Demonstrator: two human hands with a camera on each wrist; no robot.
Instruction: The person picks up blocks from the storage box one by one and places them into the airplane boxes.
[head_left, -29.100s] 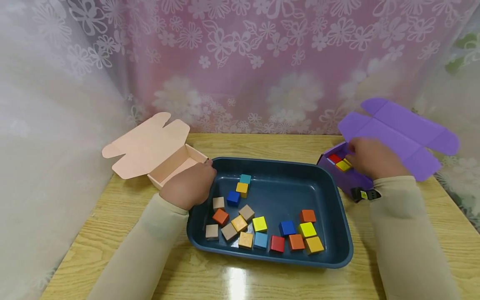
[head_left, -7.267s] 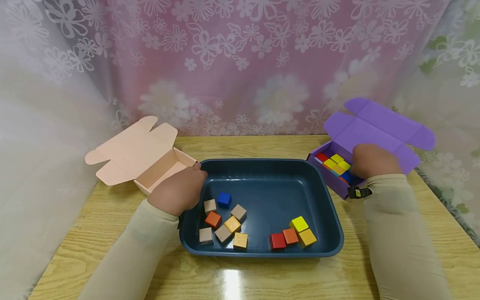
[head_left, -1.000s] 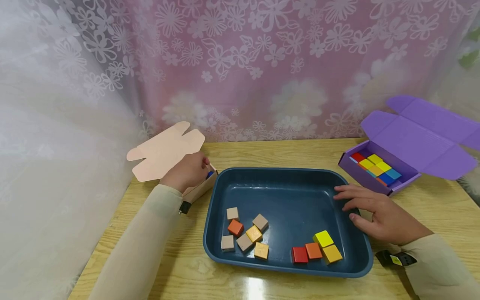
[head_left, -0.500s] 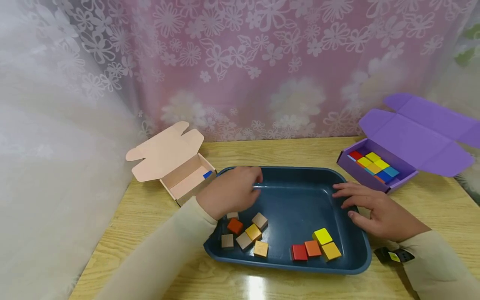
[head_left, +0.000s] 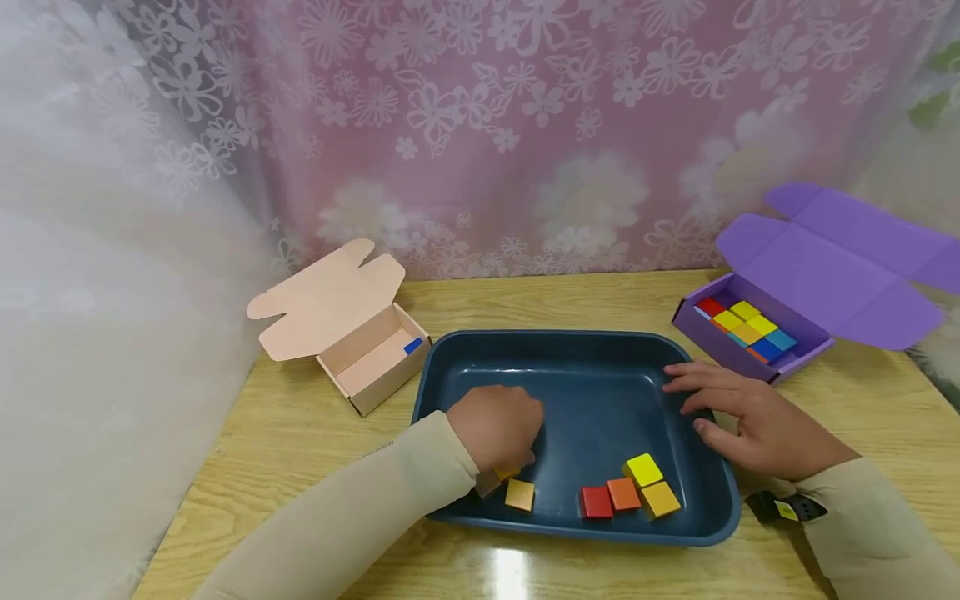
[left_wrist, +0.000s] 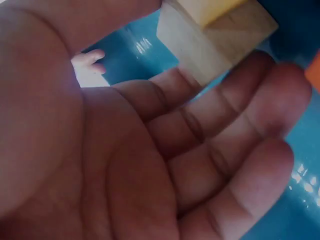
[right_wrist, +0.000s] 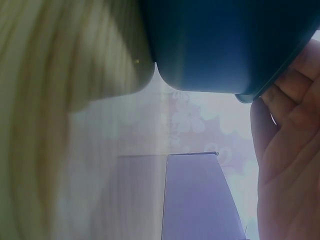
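My left hand [head_left: 498, 427] reaches down inside the dark blue tray [head_left: 570, 346], covering several cubes there. In the left wrist view its fingertips lie right at a plain wooden cube [left_wrist: 215, 45], with a yellow-orange cube [left_wrist: 207, 7] against it; I cannot tell whether thumb and fingers pinch the wooden cube. A gold cube [head_left: 520, 496] sits just in front of this hand. My right hand [head_left: 757, 421] rests on the tray's right rim, fingers spread loosely over the edge, holding nothing.
At the tray's front right are red [head_left: 597, 502], orange [head_left: 624, 494], bright yellow [head_left: 643, 470] and amber [head_left: 661, 500] cubes. An open peach box [head_left: 378, 379] with a blue cube [head_left: 413, 346] stands back left. Back right, an open purple box [head_left: 723, 350] holds several coloured cubes.
My left hand has left the peach box, where a blue cube now lies, and moved right and down to the tray's cubes. Since the oldest frame, the purple box has gained cubes.
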